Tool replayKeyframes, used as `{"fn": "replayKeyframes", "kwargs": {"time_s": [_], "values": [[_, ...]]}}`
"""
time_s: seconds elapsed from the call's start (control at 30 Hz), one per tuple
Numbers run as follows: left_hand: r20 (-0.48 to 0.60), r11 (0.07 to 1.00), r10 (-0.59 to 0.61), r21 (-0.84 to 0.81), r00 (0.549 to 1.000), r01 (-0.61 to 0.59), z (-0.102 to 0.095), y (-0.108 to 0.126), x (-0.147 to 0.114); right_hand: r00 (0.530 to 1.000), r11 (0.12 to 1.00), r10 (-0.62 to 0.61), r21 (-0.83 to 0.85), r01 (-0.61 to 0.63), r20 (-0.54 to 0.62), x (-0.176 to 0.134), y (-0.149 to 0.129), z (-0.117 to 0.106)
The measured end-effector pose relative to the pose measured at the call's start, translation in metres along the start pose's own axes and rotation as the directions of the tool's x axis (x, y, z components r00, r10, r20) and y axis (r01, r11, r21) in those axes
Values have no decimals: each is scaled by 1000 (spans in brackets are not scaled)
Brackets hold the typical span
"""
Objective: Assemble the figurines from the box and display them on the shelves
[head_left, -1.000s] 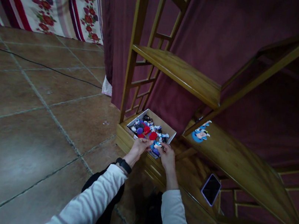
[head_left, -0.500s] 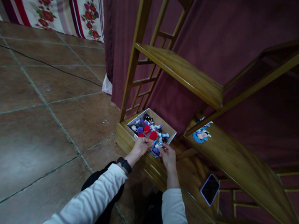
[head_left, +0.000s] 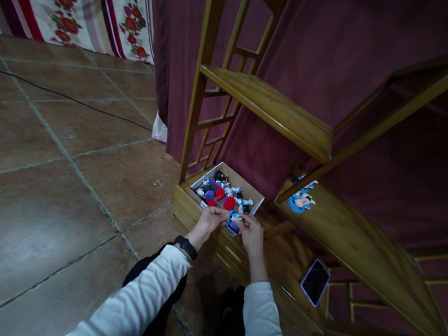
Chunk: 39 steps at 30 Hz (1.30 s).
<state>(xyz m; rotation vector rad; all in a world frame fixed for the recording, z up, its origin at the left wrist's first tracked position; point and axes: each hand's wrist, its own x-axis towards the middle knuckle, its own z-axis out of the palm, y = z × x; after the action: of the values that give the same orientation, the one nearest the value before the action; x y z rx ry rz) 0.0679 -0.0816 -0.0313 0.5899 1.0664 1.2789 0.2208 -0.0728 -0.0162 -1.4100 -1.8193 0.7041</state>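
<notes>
Between my fingertips is a small blue-and-white figurine (head_left: 234,216), above the near edge of an open cardboard box (head_left: 254,191). My left hand (head_left: 209,224), with a black band at the wrist, pinches its left side. On the other side, my right hand (head_left: 253,234) closes its fingers on it. The fingers partly cover the figurine, so its details are hard to make out. Inside the box lie several small figurines and round pieces, among them a red disc (head_left: 229,203) and a purple disc (head_left: 209,194).
The box stands on the low base of a wooden shelf unit (head_left: 267,107). On a shelf to the right are blue-and-white figurines (head_left: 301,201). A phone or tablet (head_left: 315,283) lies farther right. A dark cable (head_left: 62,92) crosses the tiled floor (head_left: 53,210).
The figurine has turned slightly between my fingers, showing more of its blue part on the left. Both hands stay almost in the same place.
</notes>
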Motion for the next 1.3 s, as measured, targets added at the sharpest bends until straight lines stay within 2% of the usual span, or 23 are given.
{"fn": "replayKeyframes", "kwargs": {"time_s": [0.2, 0.37, 0.47, 0.57, 0.7, 0.93, 1.13, 1.23, 1.3], "values": [[-10, 995, 97, 28, 995, -97, 7, -1, -2, 964, 934, 264, 256, -249, -26, 3, 15, 12], [-12, 988, 149, 39, 989, -148, 10, -4, -3, 946, 876, 321, 390, -283, -34, 2, 12, 15], [-13, 989, 143, 25, 990, -143, 10, -6, -3, 943, 866, 330, 411, -284, -43, 1, 11, 15], [-2, 995, 98, -1, 995, -98, 8, -7, -4, 960, 913, 277, 318, -254, -30, 2, 14, 13], [-21, 998, 35, -59, 999, -36, 4, -6, -7, 992, 979, 122, 161, -122, 14, 2, 16, 7], [-13, 986, -83, -144, 996, 80, 2, -7, -14, 994, 995, -81, -44, 85, 76, -3, -2, -11], [42, 990, -131, -52, 991, 133, 0, -8, -15, 988, 988, -77, -122, 93, 131, -11, -7, -13], [15, 995, -103, 18, 995, 103, 1, -5, -18, 991, 994, -71, -73, 79, 112, -18, -9, -9], [-12, 995, -97, 8, 995, 97, 3, -5, -23, 995, 998, -68, -3, 69, 70, -24, -10, -5]]}}
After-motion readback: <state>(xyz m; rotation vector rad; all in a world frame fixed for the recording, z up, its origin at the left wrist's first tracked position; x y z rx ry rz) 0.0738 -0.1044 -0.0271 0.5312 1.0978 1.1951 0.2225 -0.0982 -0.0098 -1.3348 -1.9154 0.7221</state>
